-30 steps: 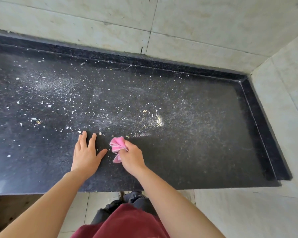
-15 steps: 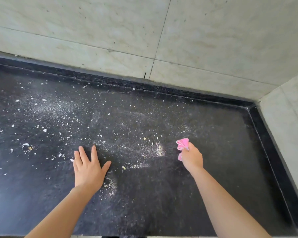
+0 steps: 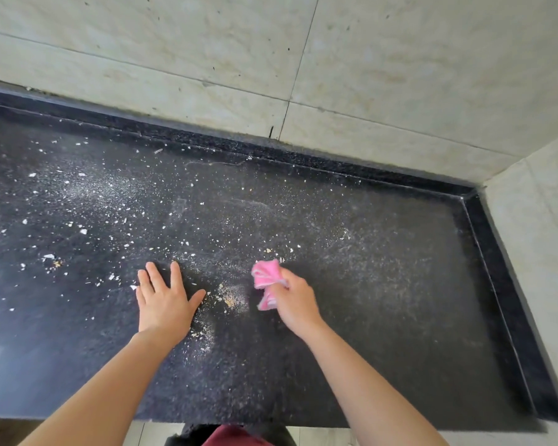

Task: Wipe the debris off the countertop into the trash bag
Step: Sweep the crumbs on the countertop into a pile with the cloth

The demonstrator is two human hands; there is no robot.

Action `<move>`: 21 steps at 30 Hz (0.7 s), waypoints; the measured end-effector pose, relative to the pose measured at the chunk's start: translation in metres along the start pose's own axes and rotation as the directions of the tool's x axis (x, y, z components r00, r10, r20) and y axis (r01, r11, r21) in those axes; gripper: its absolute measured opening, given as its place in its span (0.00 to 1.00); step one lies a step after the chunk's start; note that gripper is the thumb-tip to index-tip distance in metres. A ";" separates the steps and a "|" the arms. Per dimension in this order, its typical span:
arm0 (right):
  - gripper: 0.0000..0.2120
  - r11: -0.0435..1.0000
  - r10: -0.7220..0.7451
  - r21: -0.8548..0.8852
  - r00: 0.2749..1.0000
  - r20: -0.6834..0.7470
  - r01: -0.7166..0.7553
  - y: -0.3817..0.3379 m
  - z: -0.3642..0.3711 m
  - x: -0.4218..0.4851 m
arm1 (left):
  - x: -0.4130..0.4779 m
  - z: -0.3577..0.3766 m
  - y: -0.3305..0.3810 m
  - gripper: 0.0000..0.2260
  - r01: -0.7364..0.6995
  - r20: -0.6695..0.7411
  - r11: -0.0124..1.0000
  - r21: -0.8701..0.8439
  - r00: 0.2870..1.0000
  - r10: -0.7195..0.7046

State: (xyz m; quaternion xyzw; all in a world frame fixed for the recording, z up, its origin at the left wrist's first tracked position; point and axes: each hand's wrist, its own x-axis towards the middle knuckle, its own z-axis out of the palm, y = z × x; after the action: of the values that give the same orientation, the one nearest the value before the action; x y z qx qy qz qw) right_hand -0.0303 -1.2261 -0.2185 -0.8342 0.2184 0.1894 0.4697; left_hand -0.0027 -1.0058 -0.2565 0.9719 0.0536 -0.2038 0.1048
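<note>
Step in hand: gathering, mid-sweep by the look of it. Right hand (image 3: 295, 304) grips a bunched pink cloth (image 3: 266, 278), which is down on the countertop (image 3: 384, 317) near centre. Left hand (image 3: 161, 304) lies flat on the counter, fingers straight and spread, holding nothing, just left of the cloth; probably serving as a stop.

A small crumb pile (image 3: 231, 299) sits between hand and cloth. Loose debris (image 3: 78, 220) is scattered over the left and far areas, with a fine dust film on the right.

Trash bag: can't identify it. There's something dark below the near edge, unclear what.

Judgement: early in the task, most of the surface undone. The next move calls for a flat, firm cloth drag toward the near edge, and the bag needs to be under that edge first.
</note>
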 end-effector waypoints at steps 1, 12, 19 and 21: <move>0.20 0.997 0.031 -0.066 0.994 -0.104 -0.038 0.009 -0.014 0.006 | 0.000 -0.001 0.001 0.36 -0.004 0.003 1.000 0.004 1.000 0.004; 0.21 0.995 -0.099 0.032 0.973 0.206 0.095 -0.009 0.059 -0.022 | 0.001 -0.011 0.000 0.35 -0.001 0.041 1.000 0.002 0.999 0.001; 0.14 0.960 -0.073 0.269 0.997 -0.022 0.076 -0.019 -0.028 0.013 | 0.013 -0.024 0.015 0.29 -0.021 -0.040 0.997 -0.077 0.999 0.018; 0.11 0.984 -0.001 0.178 0.990 -0.140 0.026 -0.010 -0.071 0.033 | 0.025 -0.026 0.026 0.30 -0.035 -0.053 0.996 -0.080 0.998 0.031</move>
State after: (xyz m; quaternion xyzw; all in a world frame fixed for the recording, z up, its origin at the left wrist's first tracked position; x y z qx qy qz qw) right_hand 0.0105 -1.2898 -0.1943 -0.8011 0.2610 0.1070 0.5279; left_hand 0.0341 -1.0241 -0.2388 0.9726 0.0483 -0.1743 0.1459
